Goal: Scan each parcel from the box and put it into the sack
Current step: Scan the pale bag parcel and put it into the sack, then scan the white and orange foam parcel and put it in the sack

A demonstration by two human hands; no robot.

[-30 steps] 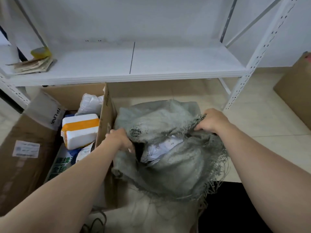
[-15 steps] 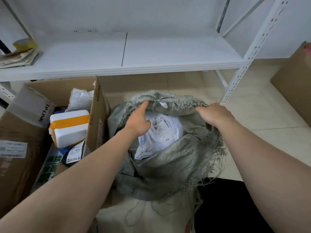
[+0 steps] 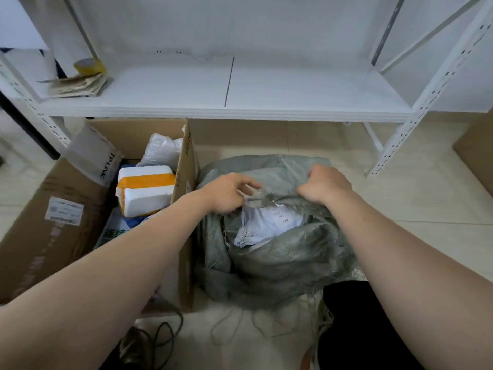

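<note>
Pale tiled floor [image 3: 400,209] seen from above, looking down past my own two bare forearms. Nearest me, a dark cable [image 3: 160,335] lies looped on the tiles, and loose threads trail from the foot of a grey woven sack [image 3: 280,257] slumped in front of me. Inside its open mouth a white plastic parcel [image 3: 269,222] lies tilted, printed side up, only partly sunk below the rim. My left hand [image 3: 226,193] has its fingers curled, with thumb and fingertips pinching the frayed edge of the sack. My right hand [image 3: 325,185] is closed in a fist round the same edge, knuckles up, a little further right. Just left of the sack, right against it, stands an open cardboard box [image 3: 184,236] holding a white and orange parcel [image 3: 144,188] and, behind that, a crumpled white bag [image 3: 162,152]. Farthest off is a white metal shelf [image 3: 293,89] with a stack of papers [image 3: 77,85] at its left end.

Likely trouble, as I judge it: the edge is worn to a fringe, so a hard pull could tear it or let it slip from my grip. The limp cloth might fold over the mouth, and the parcel, sitting high, could slide out. The threads and cable could catch a foot
</note>
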